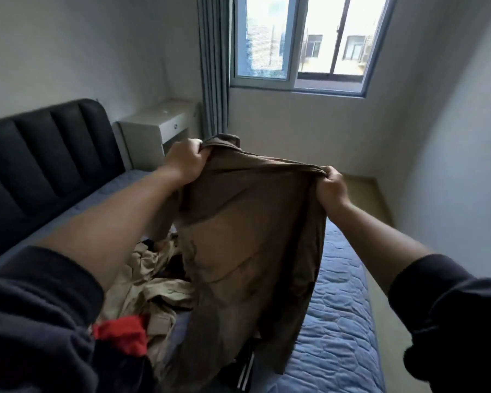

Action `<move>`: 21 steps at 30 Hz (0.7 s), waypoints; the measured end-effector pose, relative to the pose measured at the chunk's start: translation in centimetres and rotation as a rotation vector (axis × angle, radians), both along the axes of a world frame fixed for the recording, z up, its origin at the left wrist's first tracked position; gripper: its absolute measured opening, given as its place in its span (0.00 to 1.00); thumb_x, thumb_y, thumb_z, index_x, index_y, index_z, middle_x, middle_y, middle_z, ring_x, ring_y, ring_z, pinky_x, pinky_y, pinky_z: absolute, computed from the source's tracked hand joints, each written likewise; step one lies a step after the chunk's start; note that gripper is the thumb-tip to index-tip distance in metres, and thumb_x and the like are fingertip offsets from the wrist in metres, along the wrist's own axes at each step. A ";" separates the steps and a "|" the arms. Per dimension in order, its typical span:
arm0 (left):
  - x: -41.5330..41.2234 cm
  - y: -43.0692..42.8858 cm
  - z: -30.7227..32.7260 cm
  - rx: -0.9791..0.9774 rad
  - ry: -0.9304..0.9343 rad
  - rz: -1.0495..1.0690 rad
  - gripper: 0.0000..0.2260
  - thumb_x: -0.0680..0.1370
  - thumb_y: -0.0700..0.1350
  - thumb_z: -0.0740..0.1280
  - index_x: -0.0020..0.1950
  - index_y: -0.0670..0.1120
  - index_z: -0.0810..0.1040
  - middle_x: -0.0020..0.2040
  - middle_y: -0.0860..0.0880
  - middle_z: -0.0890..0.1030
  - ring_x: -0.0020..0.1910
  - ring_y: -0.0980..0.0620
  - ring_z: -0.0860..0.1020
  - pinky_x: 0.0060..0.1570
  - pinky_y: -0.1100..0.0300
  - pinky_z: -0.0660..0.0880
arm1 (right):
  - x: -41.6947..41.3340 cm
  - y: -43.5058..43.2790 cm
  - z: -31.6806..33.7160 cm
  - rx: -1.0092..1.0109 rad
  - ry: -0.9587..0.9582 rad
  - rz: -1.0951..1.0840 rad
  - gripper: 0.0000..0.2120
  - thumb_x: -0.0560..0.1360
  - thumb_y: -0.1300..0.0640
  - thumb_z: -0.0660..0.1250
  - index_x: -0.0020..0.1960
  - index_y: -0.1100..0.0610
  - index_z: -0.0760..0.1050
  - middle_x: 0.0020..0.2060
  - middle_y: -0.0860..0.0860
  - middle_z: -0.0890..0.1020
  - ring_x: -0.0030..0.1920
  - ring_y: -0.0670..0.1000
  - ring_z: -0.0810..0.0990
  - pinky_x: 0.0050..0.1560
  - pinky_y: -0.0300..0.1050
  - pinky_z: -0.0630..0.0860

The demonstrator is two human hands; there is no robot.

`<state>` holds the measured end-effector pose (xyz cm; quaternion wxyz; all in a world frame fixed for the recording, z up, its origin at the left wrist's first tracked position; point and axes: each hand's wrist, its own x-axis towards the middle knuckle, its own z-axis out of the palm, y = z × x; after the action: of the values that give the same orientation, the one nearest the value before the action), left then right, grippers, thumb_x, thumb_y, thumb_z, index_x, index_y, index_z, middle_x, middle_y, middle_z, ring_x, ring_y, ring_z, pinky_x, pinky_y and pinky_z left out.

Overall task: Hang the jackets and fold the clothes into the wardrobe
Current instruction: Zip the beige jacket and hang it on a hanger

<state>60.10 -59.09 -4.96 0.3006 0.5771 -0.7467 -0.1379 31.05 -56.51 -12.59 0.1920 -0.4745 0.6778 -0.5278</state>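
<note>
A brown jacket (pixel 250 245) hangs in the air above the bed, held up by its top edge. My left hand (pixel 186 160) grips the collar end on the left, and my right hand (pixel 332 188) grips the shoulder on the right. The jacket's lower part drapes down over a heap of clothes on the bed: a beige garment (pixel 150 290), a red one (pixel 122 336) and a dark piece with white stripes (pixel 245 367). The wardrobe is not in view.
The bed (pixel 340 316) has a blue quilted cover and a dark padded headboard (pixel 40 154) at the left. A pale bedside table (pixel 159 129) stands in the corner by a grey-blue curtain (pixel 213 66). A strip of floor (pixel 360 191) runs along the right wall below the window.
</note>
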 end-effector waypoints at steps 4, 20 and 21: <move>-2.3 1.7 -2.7 0.094 -0.077 -0.124 0.10 0.81 0.48 0.60 0.51 0.45 0.78 0.53 0.40 0.81 0.55 0.41 0.77 0.47 0.56 0.69 | -2.6 2.5 -0.9 0.204 0.059 -0.007 0.19 0.73 0.70 0.53 0.55 0.61 0.79 0.45 0.56 0.79 0.46 0.53 0.75 0.43 0.43 0.70; -15.0 13.6 -38.4 0.770 -0.027 -0.361 0.09 0.80 0.45 0.59 0.48 0.45 0.79 0.51 0.45 0.83 0.54 0.46 0.78 0.47 0.57 0.69 | -11.6 17.8 -33.3 0.814 -0.127 -0.204 0.17 0.72 0.69 0.56 0.53 0.58 0.80 0.43 0.58 0.79 0.43 0.57 0.76 0.43 0.46 0.74; -15.8 15.0 -40.8 0.810 -0.014 -0.346 0.08 0.80 0.45 0.60 0.46 0.46 0.78 0.50 0.45 0.82 0.53 0.46 0.78 0.44 0.58 0.68 | -11.9 18.7 -35.2 0.840 -0.158 -0.202 0.19 0.72 0.69 0.56 0.56 0.58 0.79 0.46 0.58 0.80 0.47 0.60 0.77 0.50 0.50 0.75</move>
<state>44.33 -44.08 -45.74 0.0173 0.5157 -0.7201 -0.4639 19.13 -37.85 -47.79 0.3671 -0.2448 0.8598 -0.2571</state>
